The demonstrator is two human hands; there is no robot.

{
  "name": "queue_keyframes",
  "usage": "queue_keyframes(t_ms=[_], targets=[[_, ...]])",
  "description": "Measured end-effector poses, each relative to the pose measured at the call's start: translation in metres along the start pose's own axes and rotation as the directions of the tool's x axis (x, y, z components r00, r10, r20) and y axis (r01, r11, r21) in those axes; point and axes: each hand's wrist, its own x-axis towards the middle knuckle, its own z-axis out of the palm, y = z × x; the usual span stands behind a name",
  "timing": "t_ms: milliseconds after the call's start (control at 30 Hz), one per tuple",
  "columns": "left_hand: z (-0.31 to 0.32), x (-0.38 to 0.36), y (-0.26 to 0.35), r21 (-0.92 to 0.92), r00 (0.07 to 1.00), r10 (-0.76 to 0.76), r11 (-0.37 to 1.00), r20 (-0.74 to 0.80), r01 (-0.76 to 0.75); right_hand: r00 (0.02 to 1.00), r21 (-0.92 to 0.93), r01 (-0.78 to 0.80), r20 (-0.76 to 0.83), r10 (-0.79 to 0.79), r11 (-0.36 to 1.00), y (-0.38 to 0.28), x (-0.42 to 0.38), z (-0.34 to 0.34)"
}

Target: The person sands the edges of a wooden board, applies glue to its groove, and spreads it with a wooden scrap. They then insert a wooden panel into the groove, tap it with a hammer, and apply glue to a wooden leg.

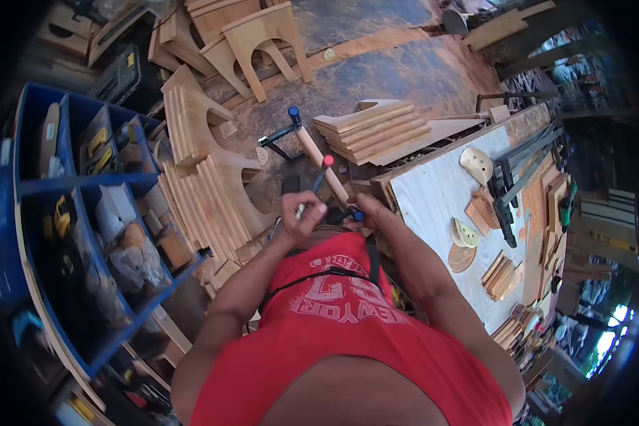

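A long light wooden strip (312,150) runs away from my body, with clamps on it. One clamp with a blue handle end (294,113) sits at its far end, and a clamp with a red end (327,162) is nearer to me. My left hand (303,215) is closed with curled fingers beside the strip's near end; a small pale thing shows between the fingers, too small to name. My right hand (366,211) is closed at the strip's near end, around the blue handle of a clamp (356,214). Its fingers are partly hidden.
Stacked cut wooden panels (206,202) stand left of the strip, and more panels (376,131) lie ahead. A blue compartment shelf (85,181) holds tools and bags at left. On the right, a workbench (433,206) carries black clamps (503,202) and wood pieces. Arched wooden parts (263,32) stand farther off.
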Motion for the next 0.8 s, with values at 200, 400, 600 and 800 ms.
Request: queue_keyframes(t_ms=[200, 400, 600, 800], targets=[[-0.010, 0.026, 0.013, -0.004, 0.966, 0.192, 0.981, 0.175, -0.194, 0.967, 0.088, -0.239, 0.113, 0.229, 0.967, 0.006, 0.008, -0.005], [-0.027, 0.077, 0.022, -0.074, 0.962, 0.174, 0.984, 0.209, -0.162, 0.985, 0.216, -0.171, 0.041, 0.166, 0.961, -0.017, -0.005, 0.020], [-0.040, 0.121, 0.037, -0.062, 0.937, 0.198, 0.980, 0.286, -0.189, 0.995, 0.304, -0.094, 0.004, 0.098, 0.948, -0.039, 0.013, 0.025], [-0.031, 0.178, 0.015, -0.038, 0.954, 0.285, 0.959, 0.097, -0.282, 0.995, 0.414, -0.061, 0.093, 0.025, 0.908, -0.087, 0.047, 0.030]])
